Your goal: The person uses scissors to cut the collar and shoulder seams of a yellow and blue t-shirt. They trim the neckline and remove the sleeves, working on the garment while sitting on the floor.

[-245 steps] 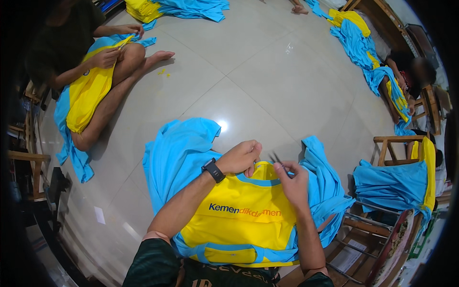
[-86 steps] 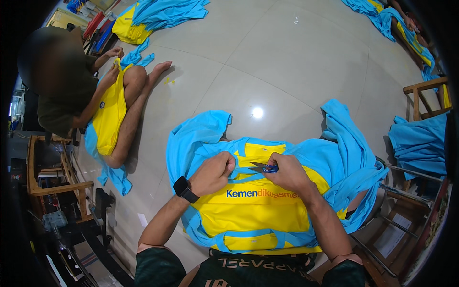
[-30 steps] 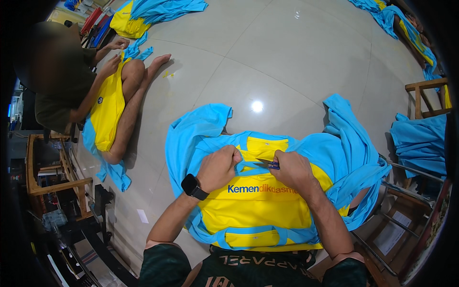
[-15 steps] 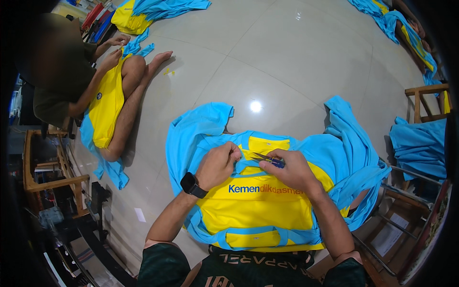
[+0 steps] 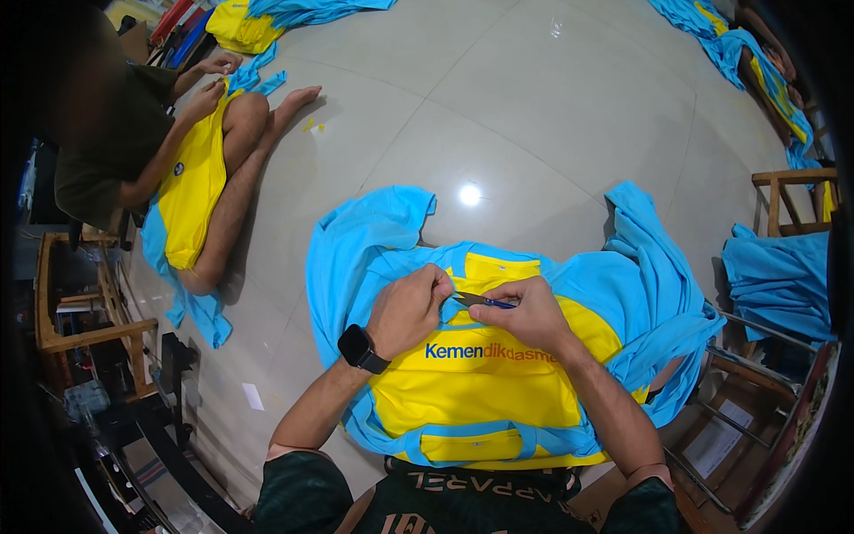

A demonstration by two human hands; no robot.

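As the snips (image 5: 487, 301) nosed leftward over the shirt (image 5: 476, 396), blade tips (image 5: 459, 297) came just beside the pinching left hand (image 5: 414, 303), apparently within cutting range | right hand (image 5: 531, 313) gripped them | left's catch hidden | shirt lay beneath both hands

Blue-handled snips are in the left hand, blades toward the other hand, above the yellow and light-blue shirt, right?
Wrong hand: the head view shows the snips in the right hand, blades toward the left hand, above the shirt.
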